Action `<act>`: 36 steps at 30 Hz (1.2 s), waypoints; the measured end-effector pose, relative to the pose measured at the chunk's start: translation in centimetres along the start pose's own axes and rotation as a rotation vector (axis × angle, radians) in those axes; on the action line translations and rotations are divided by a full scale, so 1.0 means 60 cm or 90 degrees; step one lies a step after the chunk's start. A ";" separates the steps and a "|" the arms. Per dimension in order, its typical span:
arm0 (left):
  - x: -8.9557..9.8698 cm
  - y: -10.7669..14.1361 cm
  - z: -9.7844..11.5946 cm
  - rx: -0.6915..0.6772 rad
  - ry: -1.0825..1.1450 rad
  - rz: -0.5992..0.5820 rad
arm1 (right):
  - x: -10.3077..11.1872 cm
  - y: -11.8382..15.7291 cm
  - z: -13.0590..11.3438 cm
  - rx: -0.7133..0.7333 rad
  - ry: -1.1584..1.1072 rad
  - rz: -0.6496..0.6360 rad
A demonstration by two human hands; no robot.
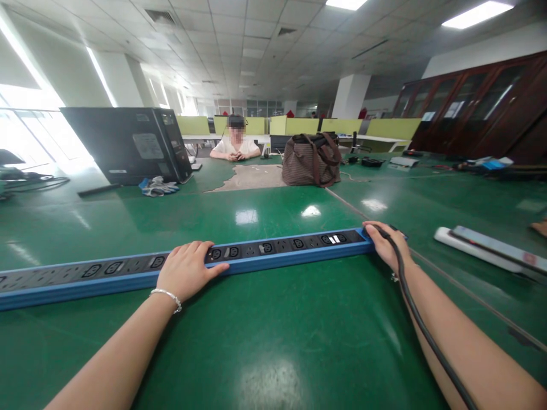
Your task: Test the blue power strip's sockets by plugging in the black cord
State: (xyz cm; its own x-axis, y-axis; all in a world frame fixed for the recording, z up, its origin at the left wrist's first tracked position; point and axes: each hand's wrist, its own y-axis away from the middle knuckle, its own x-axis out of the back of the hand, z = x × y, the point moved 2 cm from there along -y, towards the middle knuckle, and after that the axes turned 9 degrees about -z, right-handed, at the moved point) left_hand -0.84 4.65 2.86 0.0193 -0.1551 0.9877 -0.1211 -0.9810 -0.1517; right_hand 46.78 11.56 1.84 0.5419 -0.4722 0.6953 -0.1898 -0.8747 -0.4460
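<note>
A long blue power strip [282, 254] with black sockets lies across the green surface in front of me. My left hand [186, 266] grips it near the middle, fingers over the far edge and thumb along the near side. Around the strip's right end, where a black cable [404, 279] comes out, my right hand [390, 247] is closed. The cable passes over the back of that hand and runs along my forearm. Some of the right fingers are hidden behind the strip's end.
A black computer tower [132, 145] stands at the back left, with gloves [158, 187] in front. A brown bag [305, 162] sits at the back centre, beyond it a person [235, 145] with hands together. At right lies a long white object [478, 250]; tools and cables lie behind.
</note>
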 end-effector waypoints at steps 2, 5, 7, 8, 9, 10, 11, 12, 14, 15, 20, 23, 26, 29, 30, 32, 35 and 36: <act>0.000 0.000 0.000 0.000 -0.003 -0.002 | -0.003 0.000 0.002 0.011 0.027 -0.012; 0.000 0.000 0.001 0.003 -0.001 -0.003 | -0.011 0.001 0.008 0.008 0.036 -0.008; 0.001 0.000 0.001 0.005 0.000 -0.004 | -0.016 0.004 0.012 -0.005 0.058 0.009; 0.001 0.000 0.001 0.006 0.000 -0.006 | -0.018 0.005 0.014 -0.010 0.077 0.013; 0.002 0.000 0.002 0.006 0.001 -0.008 | -0.019 0.007 0.016 -0.013 0.097 0.014; 0.002 0.000 0.002 0.007 0.001 -0.010 | -0.020 0.009 0.017 -0.014 0.118 0.010; 0.002 0.000 0.002 0.007 0.001 -0.010 | -0.020 0.011 0.017 -0.014 0.135 0.006; 0.001 0.000 0.001 0.006 0.000 -0.009 | -0.019 0.013 0.017 -0.014 0.148 0.002; 0.000 0.000 0.001 0.004 -0.004 -0.005 | -0.016 0.015 0.016 -0.024 0.161 -0.006; 0.000 0.000 0.001 0.003 -0.007 -0.003 | -0.014 0.016 0.015 -0.031 0.162 -0.014; -0.001 0.000 0.000 -0.001 -0.013 -0.003 | -0.011 0.011 0.011 -0.060 0.157 -0.046; 0.001 0.001 0.001 0.000 -0.012 -0.004 | -0.012 0.010 0.013 -0.060 0.151 -0.051; 0.002 0.002 0.002 0.004 -0.015 -0.003 | -0.015 0.011 0.018 -0.041 0.142 -0.046; 0.001 0.003 0.003 0.006 -0.012 -0.001 | -0.015 0.013 0.025 -0.015 0.143 -0.028; 0.001 0.003 0.003 0.003 -0.010 0.001 | -0.015 0.012 0.027 -0.013 0.145 -0.028; -0.001 0.002 0.003 -0.001 -0.004 0.007 | -0.016 0.011 0.030 -0.019 0.146 -0.038; -0.003 0.002 0.002 -0.006 0.004 0.016 | -0.019 0.009 0.030 -0.039 0.143 -0.040; -0.004 0.001 0.002 -0.007 0.005 0.019 | -0.020 0.009 0.028 -0.043 0.142 -0.030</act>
State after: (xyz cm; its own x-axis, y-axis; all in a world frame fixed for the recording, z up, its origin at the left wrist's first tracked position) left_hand -0.74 4.58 2.62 0.0085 -0.1827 0.9831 -0.1324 -0.9747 -0.1800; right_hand 47.42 11.83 -0.22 0.3580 -0.4366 0.8254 -0.2270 -0.8981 -0.3766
